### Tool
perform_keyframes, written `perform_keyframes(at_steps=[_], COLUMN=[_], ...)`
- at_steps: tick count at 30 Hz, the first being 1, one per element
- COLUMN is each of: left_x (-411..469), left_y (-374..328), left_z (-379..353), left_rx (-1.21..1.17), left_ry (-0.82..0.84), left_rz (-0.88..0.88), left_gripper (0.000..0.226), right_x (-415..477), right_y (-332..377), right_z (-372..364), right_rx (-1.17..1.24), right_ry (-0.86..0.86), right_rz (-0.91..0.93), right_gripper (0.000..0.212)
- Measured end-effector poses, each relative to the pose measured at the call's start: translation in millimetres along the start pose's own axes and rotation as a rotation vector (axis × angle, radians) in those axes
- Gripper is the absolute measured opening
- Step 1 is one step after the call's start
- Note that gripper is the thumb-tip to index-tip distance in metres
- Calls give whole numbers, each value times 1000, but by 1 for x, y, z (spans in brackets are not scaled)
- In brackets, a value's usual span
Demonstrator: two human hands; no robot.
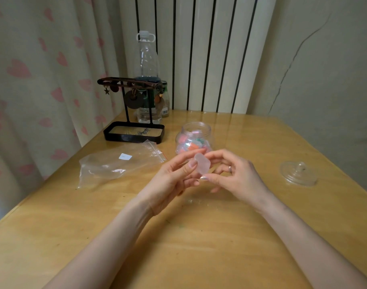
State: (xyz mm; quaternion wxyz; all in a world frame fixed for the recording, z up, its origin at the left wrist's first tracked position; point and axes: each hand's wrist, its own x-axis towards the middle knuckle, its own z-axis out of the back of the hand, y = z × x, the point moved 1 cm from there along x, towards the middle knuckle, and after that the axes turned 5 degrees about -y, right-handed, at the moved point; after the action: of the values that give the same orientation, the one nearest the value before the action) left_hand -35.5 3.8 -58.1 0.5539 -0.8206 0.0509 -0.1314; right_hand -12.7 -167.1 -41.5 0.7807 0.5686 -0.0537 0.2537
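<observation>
A small pale pink, translucent piece [202, 164] is held at the centre of the frame, above the table [199, 247] and just in front of the glass jar [196, 130]. It is pinched by the left hand [174, 180], with the thumb on its near face and the forefinger behind its upper edge. It is also pinched by the right hand [234, 174], whose thumb tip is set against its lower edge and forefinger against its upper right corner. What the piece is cannot be made out, and its far side is hidden. The jar's lower front is covered by the fingertips; coloured pieces inside are seen only blurred through the glass. The lid [298, 174] is laid well apart at the right. A clear zip bag [115, 165] is spread at centre left. Both forearms are cut off by the bottom edge.
</observation>
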Motion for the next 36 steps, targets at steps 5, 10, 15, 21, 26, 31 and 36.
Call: perform_keyframes(at_steps=[5, 10, 15, 21, 26, 31, 36], left_x=[-4, -6, -9, -11, -7, -4, -4], left_y=[-2, -4, -6, -8, 2, -5, -18], left_z=[-1, 1, -1, -7, -7, 0, 17], left_rx=[212, 311, 340, 196, 139, -13, -146], left_ry=[-24, -39, -14, 33, -26, -29, 59], left_rz=[-10, 5, 23, 24, 48, 162, 245], left_gripper=[31, 52, 47, 44, 38, 31, 56], right_x=[-1, -3, -4, -4, -3, -2, -1], right_y=[-3, 2, 10, 6, -2, -4, -9], right_z=[3, 1, 4, 0, -5, -3, -7], right_rx=[151, 168, 201, 178, 143, 140, 321], right_ry=[168, 171, 203, 188, 122, 87, 35], right_rz=[-169, -206, -227, -217, -185, -158, -249], right_gripper=[30, 35, 32, 24, 20, 30, 22])
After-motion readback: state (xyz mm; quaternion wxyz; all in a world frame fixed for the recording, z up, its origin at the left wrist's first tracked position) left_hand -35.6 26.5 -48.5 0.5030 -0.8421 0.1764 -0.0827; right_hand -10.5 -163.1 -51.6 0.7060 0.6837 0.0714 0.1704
